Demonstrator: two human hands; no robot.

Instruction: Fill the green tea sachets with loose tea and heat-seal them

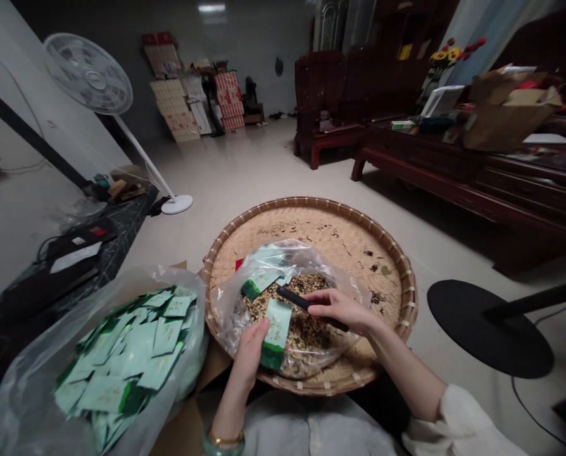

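Observation:
My left hand (249, 351) is closed on a pale green sachet (278, 323) with a dark green end, thumb across its left edge. My right hand (337, 309) grips a black handle-like tool (295, 298); one end lies just above the sachet's top edge, and the tool's kind is unclear. Below both hands, an open clear plastic bag (347, 288) holds a loose mix of dried bits (311, 332). More green sachets (264, 275) lie in the bag's far left part. The bag rests on a round woven bamboo tray (359, 234).
On the left, a large plastic bag (26, 386) is full of similar sachets (131, 348). A white standing fan (176, 202) is beyond it. A black round stand base (489, 329) is at right, near a dark wooden table (435, 171). Stacked boxes (173, 107) stand at the back.

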